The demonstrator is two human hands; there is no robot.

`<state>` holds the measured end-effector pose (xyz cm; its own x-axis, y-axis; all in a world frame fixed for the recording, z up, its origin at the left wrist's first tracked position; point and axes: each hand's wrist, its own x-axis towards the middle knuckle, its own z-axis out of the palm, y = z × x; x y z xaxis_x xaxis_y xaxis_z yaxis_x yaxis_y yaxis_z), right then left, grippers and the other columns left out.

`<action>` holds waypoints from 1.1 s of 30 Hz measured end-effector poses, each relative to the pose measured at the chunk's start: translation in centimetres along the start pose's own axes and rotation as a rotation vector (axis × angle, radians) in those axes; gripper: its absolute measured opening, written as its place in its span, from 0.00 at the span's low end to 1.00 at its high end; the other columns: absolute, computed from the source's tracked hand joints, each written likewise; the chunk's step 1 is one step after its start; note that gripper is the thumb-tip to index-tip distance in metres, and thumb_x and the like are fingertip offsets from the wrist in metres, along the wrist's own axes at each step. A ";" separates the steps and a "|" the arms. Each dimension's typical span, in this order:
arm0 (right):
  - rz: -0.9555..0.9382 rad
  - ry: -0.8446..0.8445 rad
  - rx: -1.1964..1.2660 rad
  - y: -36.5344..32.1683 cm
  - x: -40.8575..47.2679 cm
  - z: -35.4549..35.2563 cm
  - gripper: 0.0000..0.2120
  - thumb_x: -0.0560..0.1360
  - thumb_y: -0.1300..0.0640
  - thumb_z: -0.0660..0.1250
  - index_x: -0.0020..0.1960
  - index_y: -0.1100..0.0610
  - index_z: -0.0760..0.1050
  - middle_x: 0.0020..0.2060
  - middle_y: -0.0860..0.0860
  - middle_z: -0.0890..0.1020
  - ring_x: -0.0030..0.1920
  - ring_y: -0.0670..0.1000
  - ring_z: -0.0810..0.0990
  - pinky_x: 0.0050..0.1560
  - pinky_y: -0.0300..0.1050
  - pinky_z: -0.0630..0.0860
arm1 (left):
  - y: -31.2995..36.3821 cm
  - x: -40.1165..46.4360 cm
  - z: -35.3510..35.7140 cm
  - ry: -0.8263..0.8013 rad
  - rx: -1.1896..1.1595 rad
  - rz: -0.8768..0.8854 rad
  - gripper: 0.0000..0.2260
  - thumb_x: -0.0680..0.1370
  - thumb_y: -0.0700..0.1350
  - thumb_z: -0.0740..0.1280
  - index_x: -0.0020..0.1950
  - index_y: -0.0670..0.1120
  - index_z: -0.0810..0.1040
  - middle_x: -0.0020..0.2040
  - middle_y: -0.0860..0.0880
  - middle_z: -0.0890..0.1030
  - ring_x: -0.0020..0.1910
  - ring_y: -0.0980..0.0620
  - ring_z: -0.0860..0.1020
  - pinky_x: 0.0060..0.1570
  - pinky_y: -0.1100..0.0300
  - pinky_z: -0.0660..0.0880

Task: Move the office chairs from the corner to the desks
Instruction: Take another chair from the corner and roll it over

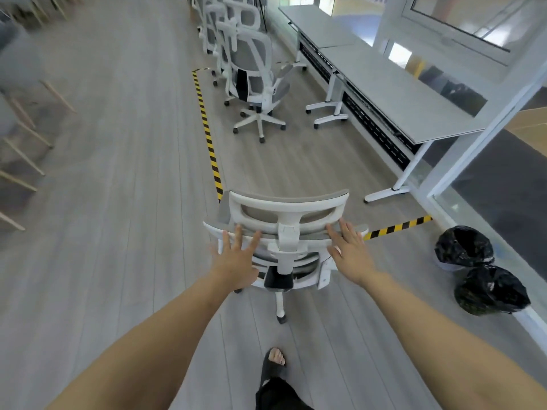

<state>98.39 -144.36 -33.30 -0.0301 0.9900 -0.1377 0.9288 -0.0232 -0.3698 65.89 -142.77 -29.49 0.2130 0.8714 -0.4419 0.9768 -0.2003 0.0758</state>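
Note:
A white-framed office chair [284, 214] with grey mesh stands right in front of me, its back toward me. My left hand [235, 260] lies flat with spread fingers against the left side of its backrest. On the right side of the backrest my right hand [350, 253] does the same, fingers straight. Neither hand curls round the frame. Grey-topped desks [393, 84] on white wheeled legs run along the right. Another white chair [254, 81] stands beside them, with several more lined up behind it.
Yellow-black hazard tape [208, 134] marks a rectangle on the grey plank floor around the desks. Two bins lined with black bags [476, 270] stand at the right by a glass wall. Wooden-legged chairs [20, 125] line the left edge. My sandalled foot [273, 365] is below the chair.

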 end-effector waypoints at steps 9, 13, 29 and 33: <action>-0.097 -0.099 -0.069 -2.6 20.6 -2.1 0.35 0.84 0.47 0.58 0.83 0.42 0.40 0.82 0.53 0.37 0.82 0.53 0.35 0.80 0.53 0.37 | -6.5 15.9 -9.7 -0.076 0.018 -0.054 0.38 0.82 0.57 0.58 0.81 0.63 0.32 0.82 0.44 0.30 0.81 0.32 0.37 0.74 0.26 0.43; -0.120 -0.089 -0.092 -3.8 29.0 -2.3 0.37 0.84 0.48 0.59 0.83 0.42 0.39 0.82 0.53 0.37 0.82 0.53 0.35 0.81 0.53 0.38 | -9.6 22.5 -12.4 -0.038 0.027 -0.057 0.38 0.82 0.58 0.58 0.80 0.63 0.30 0.82 0.42 0.30 0.80 0.31 0.37 0.75 0.28 0.44; 0.040 -0.088 -0.116 -12.2 62.2 -4.2 0.39 0.82 0.46 0.61 0.83 0.41 0.39 0.83 0.54 0.41 0.82 0.53 0.39 0.80 0.60 0.42 | -24.1 52.9 -29.1 -0.068 0.155 0.060 0.37 0.82 0.61 0.55 0.82 0.59 0.33 0.82 0.38 0.34 0.79 0.26 0.42 0.78 0.35 0.41; 0.057 -0.129 -0.127 -13.0 69.0 -4.9 0.40 0.82 0.45 0.61 0.82 0.41 0.36 0.83 0.56 0.39 0.82 0.55 0.38 0.80 0.63 0.43 | -26.4 59.4 -32.1 -0.066 0.149 0.073 0.37 0.82 0.60 0.55 0.82 0.59 0.33 0.82 0.38 0.33 0.79 0.27 0.40 0.78 0.36 0.40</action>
<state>86.06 -75.04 -33.45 -0.0152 0.9614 -0.2747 0.9694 -0.0532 -0.2398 53.51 -71.36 -29.02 0.2765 0.8218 -0.4981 0.9436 -0.3305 -0.0215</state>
